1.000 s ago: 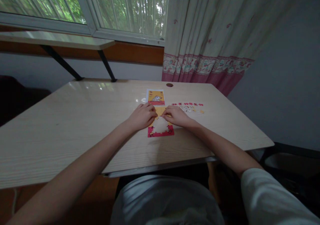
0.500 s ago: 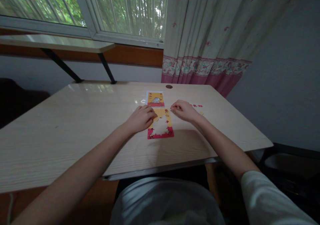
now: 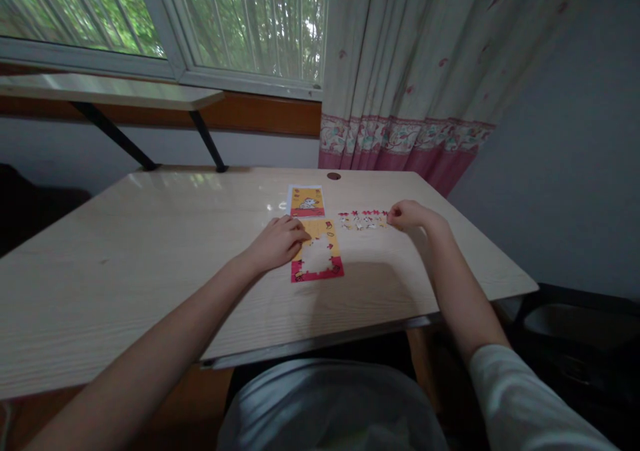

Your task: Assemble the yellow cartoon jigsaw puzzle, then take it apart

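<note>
A jigsaw puzzle (image 3: 337,266), yellow above and pinkish red below, lies on the table with its border joined and a gap in its middle. My left hand (image 3: 280,241) rests on its upper left side, fingers loosely bent and lying over the edge. Right of the puzzle, loose puzzle pieces (image 3: 365,221) are laid out in rows, red ones at the back, white and yellow ones nearer. At the right end of these rows is my right hand (image 3: 407,216), thumb and fingertips pinched together low over the table. Whatever is between those fingertips is hidden.
Behind the puzzle lies a picture card (image 3: 307,202) with a white dog on yellow and red. The pale wooden table (image 3: 150,271) has a round cable hole (image 3: 333,176) near its back edge. A raised shelf (image 3: 110,94) stands back left; a curtain (image 3: 400,104) hangs behind.
My right hand has moved right, from beside the puzzle to the far end of the loose pieces, uncovering their rows. My left hand stays on the puzzle. The view has shifted slightly.
</note>
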`<action>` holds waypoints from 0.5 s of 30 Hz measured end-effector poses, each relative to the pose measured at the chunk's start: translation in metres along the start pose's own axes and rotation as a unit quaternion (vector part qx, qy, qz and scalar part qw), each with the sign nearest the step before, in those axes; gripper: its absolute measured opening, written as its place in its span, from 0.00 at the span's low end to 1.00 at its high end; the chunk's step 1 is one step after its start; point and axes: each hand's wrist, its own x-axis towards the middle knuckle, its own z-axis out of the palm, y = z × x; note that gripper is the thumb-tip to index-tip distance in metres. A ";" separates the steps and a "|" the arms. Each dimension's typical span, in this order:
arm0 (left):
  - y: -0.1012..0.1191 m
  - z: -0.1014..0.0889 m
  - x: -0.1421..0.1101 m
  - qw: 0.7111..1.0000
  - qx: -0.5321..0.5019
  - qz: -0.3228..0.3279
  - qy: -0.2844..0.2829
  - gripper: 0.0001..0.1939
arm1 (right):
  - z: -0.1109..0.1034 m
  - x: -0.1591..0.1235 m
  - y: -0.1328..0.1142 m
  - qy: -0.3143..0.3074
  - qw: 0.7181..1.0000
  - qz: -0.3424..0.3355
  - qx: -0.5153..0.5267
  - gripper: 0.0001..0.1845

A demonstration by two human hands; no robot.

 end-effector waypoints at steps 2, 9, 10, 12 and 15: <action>0.000 0.000 0.000 1.000 -0.003 -0.002 0.002 0.16 | -0.002 -0.001 0.006 -0.034 0.999 0.006 0.017 0.08; 0.001 0.000 0.001 1.000 -0.014 -0.006 0.002 0.15 | -0.010 -0.003 0.022 -0.079 0.995 0.055 -0.023 0.13; 0.001 0.000 0.001 1.000 -0.015 -0.006 0.003 0.15 | -0.010 -0.003 0.023 -0.082 0.995 0.057 -0.023 0.15; 0.000 0.000 0.001 1.000 -0.016 -0.005 0.002 0.15 | -0.009 -0.003 0.024 -0.096 0.994 0.053 -0.009 0.16; -0.001 0.001 0.001 1.000 -0.012 -0.003 0.001 0.15 | -0.006 -0.002 0.024 -0.119 0.991 0.047 0.028 0.12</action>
